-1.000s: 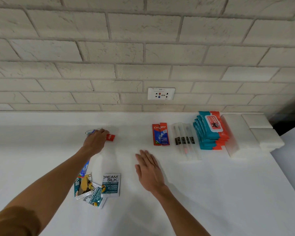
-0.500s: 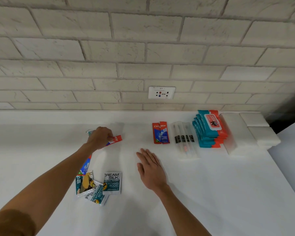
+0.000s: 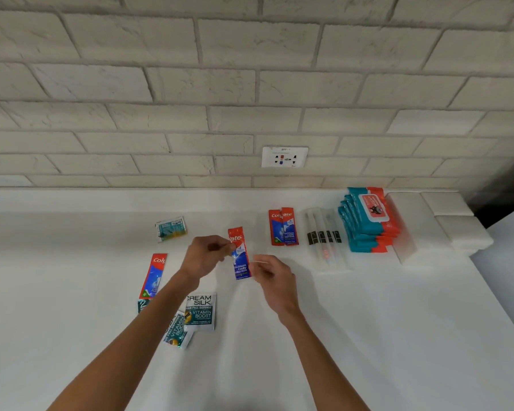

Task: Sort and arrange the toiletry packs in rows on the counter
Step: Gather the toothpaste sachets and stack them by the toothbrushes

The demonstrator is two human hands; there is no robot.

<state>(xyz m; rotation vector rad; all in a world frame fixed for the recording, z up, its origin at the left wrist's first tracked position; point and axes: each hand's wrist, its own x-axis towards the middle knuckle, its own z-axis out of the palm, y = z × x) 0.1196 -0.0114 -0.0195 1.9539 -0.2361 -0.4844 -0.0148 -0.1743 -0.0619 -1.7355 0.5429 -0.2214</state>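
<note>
My left hand (image 3: pixel 208 256) pinches a red and blue Colgate sachet (image 3: pixel 240 258) by its upper left edge and holds it upright above the white counter (image 3: pixel 368 321). My right hand (image 3: pixel 272 277) has its curled fingertips at the sachet's lower right edge; whether it grips is unclear. Two Colgate sachets (image 3: pixel 283 226) lie side by side at the back, with clear toothbrush packs (image 3: pixel 324 238) and a stack of teal wet-wipe packs (image 3: pixel 368 221) to their right. Another Colgate sachet (image 3: pixel 155 274) lies to the left. Cream Silk sachets (image 3: pixel 201 311) lie under my left forearm, and a teal sachet (image 3: pixel 171 229) lies further back.
White blocks (image 3: pixel 445 221) stand at the far right by the counter's edge. A brick wall with a power outlet (image 3: pixel 284 157) runs along the back. More small sachets (image 3: pixel 177 333) overlap near the Cream Silk one.
My left hand has lifted a Colgate sachet and carried it right, uncovering a teal sachet at the back. My right hand has risen off the counter to meet the sachet.
</note>
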